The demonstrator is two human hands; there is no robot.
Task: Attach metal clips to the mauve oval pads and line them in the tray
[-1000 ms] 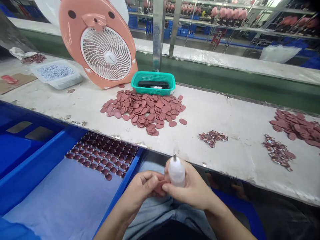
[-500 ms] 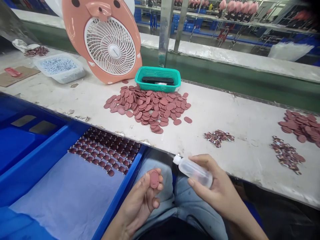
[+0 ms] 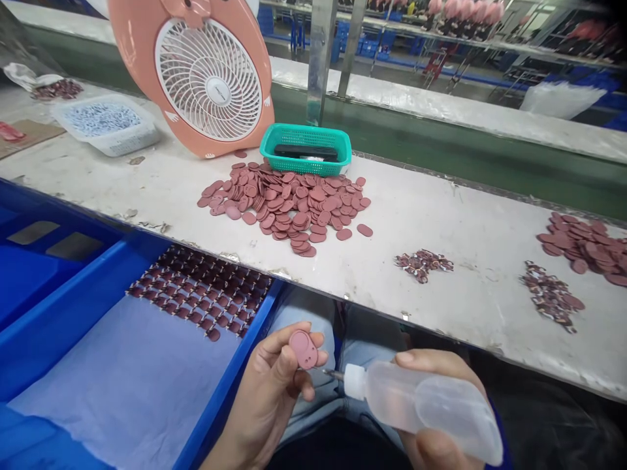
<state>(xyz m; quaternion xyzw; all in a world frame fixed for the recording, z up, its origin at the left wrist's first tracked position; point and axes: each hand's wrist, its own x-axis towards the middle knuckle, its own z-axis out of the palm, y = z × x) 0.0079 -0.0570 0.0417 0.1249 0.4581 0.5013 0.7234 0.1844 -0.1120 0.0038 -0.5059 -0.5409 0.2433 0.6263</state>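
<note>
Left hand [image 3: 274, 385] is pinching one reddish oval disc [image 3: 304, 349], thumb and fingers clamping its rim, holes sitting at lower right. Right hand [image 3: 443, 363] is gripping a translucent squeeze bottle [image 3: 431, 405], fingers closing around the body, just right of the left fingers.

Delta vs half a second ago: bottle is now lying near level, looming larger, its metal tip [image 3: 334, 375] aiming left and sitting just beside the disc; then its cap was pointing up-left. Disc is also turning: holes were facing down, now they're facing down-right.

Beyond the left fingers, the loose disc pile [image 3: 294, 202] is lying on the counter [image 3: 369, 274], green basket [image 3: 306, 168] standing behind it. Blue bin [image 3: 230, 378] is sitting left of the left fingers, rows of dark parts [image 3: 200, 290] lining its far end.

Hard to read: bottle is hiding much of the right palm; tip-to-disc contact isn't showing clearly; bottom edge is cutting off the left forearm; top edge is cropping the fan [image 3: 215, 91].
</note>
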